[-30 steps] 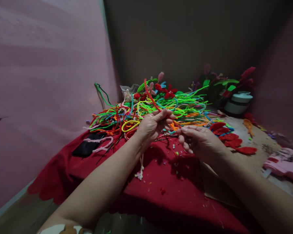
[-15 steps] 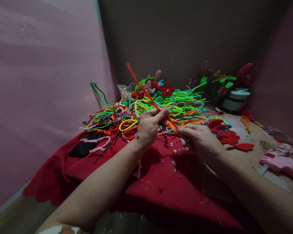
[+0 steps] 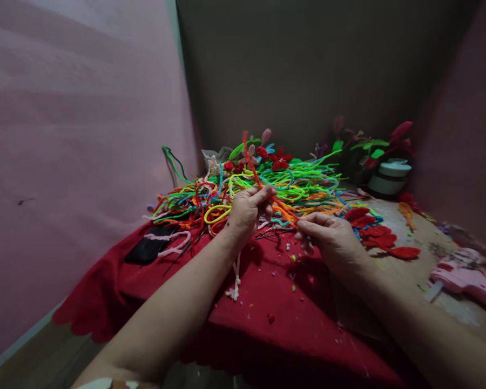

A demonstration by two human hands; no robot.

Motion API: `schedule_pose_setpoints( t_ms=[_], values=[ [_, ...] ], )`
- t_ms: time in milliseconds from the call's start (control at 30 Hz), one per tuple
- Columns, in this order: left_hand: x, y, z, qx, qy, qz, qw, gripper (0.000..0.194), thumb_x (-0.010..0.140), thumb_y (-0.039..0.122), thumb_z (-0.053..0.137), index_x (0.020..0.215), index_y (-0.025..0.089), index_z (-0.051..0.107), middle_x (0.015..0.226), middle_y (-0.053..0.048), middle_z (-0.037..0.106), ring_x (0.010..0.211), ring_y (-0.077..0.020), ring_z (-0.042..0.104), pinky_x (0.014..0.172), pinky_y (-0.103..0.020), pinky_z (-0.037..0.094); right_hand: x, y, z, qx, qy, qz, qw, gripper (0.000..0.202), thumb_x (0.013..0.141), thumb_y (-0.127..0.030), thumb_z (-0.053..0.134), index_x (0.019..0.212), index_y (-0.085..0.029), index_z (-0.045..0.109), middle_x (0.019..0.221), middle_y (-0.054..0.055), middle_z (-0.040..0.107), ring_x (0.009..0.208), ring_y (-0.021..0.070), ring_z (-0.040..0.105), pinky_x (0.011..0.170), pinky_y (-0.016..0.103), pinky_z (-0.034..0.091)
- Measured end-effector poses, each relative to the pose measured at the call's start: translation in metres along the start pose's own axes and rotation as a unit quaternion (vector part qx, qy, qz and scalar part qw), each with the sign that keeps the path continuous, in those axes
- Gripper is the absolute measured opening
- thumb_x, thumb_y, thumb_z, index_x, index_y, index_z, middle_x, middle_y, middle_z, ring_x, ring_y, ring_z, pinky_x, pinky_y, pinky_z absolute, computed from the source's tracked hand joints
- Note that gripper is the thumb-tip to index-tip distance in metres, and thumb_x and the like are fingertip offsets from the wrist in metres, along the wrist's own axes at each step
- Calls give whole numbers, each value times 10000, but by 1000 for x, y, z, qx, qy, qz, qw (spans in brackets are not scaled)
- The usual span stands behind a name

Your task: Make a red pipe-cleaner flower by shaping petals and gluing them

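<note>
Now the free end of the red chenille stem (image 3: pixel 249 158) swings back towards upright, out of the sharp leftward lean of half a second ago, so it seems to be turning in the grip. The left hand (image 3: pixel 245 213) pinches it partway along, the right hand (image 3: pixel 334 237) nips it lower down; near each other, hands apart, stem spanning the gap above the red tablecloth (image 3: pixel 263 297), before the pile of chenille stems (image 3: pixel 308 178).
</note>
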State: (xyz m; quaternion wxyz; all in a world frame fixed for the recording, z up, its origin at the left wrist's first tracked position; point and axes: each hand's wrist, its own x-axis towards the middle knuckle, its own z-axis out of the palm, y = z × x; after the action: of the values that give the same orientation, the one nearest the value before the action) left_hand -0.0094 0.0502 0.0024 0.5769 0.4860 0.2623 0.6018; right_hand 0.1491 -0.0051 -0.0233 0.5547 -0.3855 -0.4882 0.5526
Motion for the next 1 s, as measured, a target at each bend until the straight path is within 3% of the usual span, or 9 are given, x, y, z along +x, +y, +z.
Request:
schedule_pose_setpoints(
  t_ms=[133,267,467,567,667,767,867,1000],
  values=[
    [2,1,0,-64,16,-12,998,208,742,287,667,674,91,649,410,25,495,339,-61,438,338,-171,356,-2,-1,2,-4,-40,10,999,220,678,-342,709,673,-152,598,574,19,656,406,87,525,379,191,382],
    [5,4,-1,-138,76,-56,986,189,796,195,602,652,78,637,440,24,492,348,-49,443,310,-149,339,-4,-2,2,-41,-84,21,995,256,731,-365,665,623,-150,576,504,-8,617,353,62,487,362,174,357],
    [13,14,-11,-166,130,-87,974,213,827,121,540,629,76,605,544,-14,570,404,-23,496,334,-92,360,-5,-2,-1,46,-117,69,990,260,720,-398,667,728,-143,619,474,-19,582,331,66,481,325,165,346],
    [15,16,-15,-167,139,-97,971,217,833,117,527,634,73,604,552,-21,586,413,-35,526,358,-106,401,-3,-5,-1,86,-105,71,988,254,696,-387,689,706,-143,616,441,-33,544,305,65,445,295,169,311],
    [15,14,-15,-166,140,-81,973,130,788,118,587,666,85,614,545,4,585,400,-51,528,342,-138,397,1,-11,-4,160,-56,56,984,263,668,-397,712,665,-163,591,417,-51,491,311,65,415,287,174,281],
    [15,11,-14,-168,146,-59,973,62,729,94,642,680,113,609,531,43,576,376,-52,509,330,-156,384,4,-17,-10,230,-24,55,971,292,712,-453,659,707,-166,606,513,-11,562,414,88,499,365,193,371],
    [14,9,-10,-167,153,-41,973,96,707,77,651,659,131,587,547,45,596,418,-74,559,346,-167,403,4,-17,-11,243,-43,67,967,281,735,-422,626,748,-142,647,582,32,615,486,112,556,422,213,422],
    [6,7,1,-150,142,-30,978,112,671,75,673,642,129,580,576,22,621,503,-121,621,380,-188,440,1,-9,-3,183,-69,56,979,212,699,-297,671,826,-128,680,643,53,670,482,121,584,415,213,429]
  ],
)
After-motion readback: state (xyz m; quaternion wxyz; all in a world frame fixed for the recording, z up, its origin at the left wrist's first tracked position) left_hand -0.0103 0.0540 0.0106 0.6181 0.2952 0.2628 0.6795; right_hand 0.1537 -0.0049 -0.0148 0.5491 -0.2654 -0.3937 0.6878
